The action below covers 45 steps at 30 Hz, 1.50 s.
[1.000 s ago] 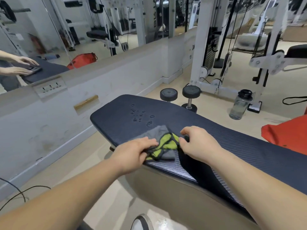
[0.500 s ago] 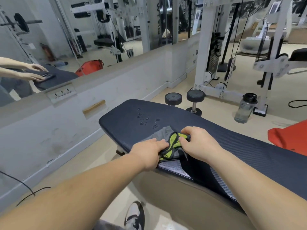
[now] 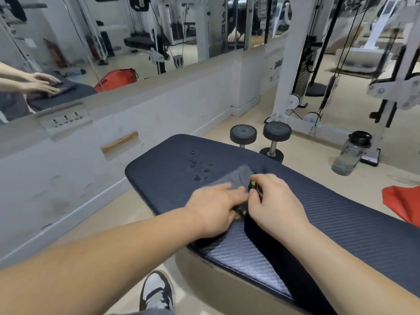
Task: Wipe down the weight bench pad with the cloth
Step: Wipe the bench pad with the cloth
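The dark blue textured bench pad (image 3: 341, 214) runs from centre to lower right. Water droplets (image 3: 200, 167) sit near its far rounded end. A grey cloth (image 3: 236, 176) with yellow-green trim lies on the pad just short of the droplets. My left hand (image 3: 213, 205) presses flat on the cloth's near left part, fingers extended. Beside it, my right hand (image 3: 272, 198) pinches the cloth's right edge with curled fingers. Most of the cloth is hidden under both hands.
Two dumbbells (image 3: 261, 137) stand on the floor beyond the pad. A clear water bottle (image 3: 350, 153) stands by the white cable machine (image 3: 293, 64). A red bag (image 3: 402, 203) lies at the right. A low wall with a mirror (image 3: 136, 37) runs on the left. My shoe (image 3: 156, 292) is below.
Both hands and the cloth have slid forward along the pad toward the droplets. The yellow-green trim is now mostly covered by the hands.
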{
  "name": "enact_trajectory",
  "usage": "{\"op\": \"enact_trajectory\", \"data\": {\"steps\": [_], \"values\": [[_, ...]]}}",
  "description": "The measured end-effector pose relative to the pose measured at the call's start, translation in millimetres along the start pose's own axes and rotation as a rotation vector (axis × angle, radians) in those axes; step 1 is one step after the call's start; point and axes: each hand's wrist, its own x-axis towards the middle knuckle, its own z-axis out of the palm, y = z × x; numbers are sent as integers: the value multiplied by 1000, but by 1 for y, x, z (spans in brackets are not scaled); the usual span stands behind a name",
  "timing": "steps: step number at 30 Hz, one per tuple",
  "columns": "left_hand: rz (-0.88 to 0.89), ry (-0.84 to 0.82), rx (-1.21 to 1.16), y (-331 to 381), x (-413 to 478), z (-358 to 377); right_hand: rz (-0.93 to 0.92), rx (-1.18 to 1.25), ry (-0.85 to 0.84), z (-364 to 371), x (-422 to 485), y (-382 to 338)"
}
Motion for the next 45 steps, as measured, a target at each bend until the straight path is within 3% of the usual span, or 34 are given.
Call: {"op": "enact_trajectory", "data": {"steps": [3, 8, 10, 13, 16, 18, 22, 33, 37, 42, 45], "values": [[153, -52, -50, -19, -13, -7, -8, 24, 35, 0, 7, 3], [-158, 50, -21, -5, 1, -5, -34, 49, 41, -2, 6, 10], [-118, 2, -17, 20, -6, 0, -60, 41, 30, -3, 3, 9], [-110, -97, -360, 25, -17, -21, -78, -8, -16, -3, -5, 2], [-320, 111, -693, 7, -32, -37, -168, -124, 13, 0, -17, -8], [-413, 282, -560, -14, -46, -36, -223, -141, -85, 2, -25, -20], [-403, 334, -340, -57, -64, -30, -205, -211, -373, 15, -30, -32], [-447, 395, -267, -118, -78, -24, 4, -341, -310, 49, 92, -30], [-488, 407, -287, -140, -94, -19, -194, -340, -237, 62, 63, -47], [-576, 423, -342, -153, -103, -9, -489, -303, -469, 42, 25, -39], [-587, 425, -336, -155, -106, -6, -473, -338, -443, 33, 54, -25]]}}
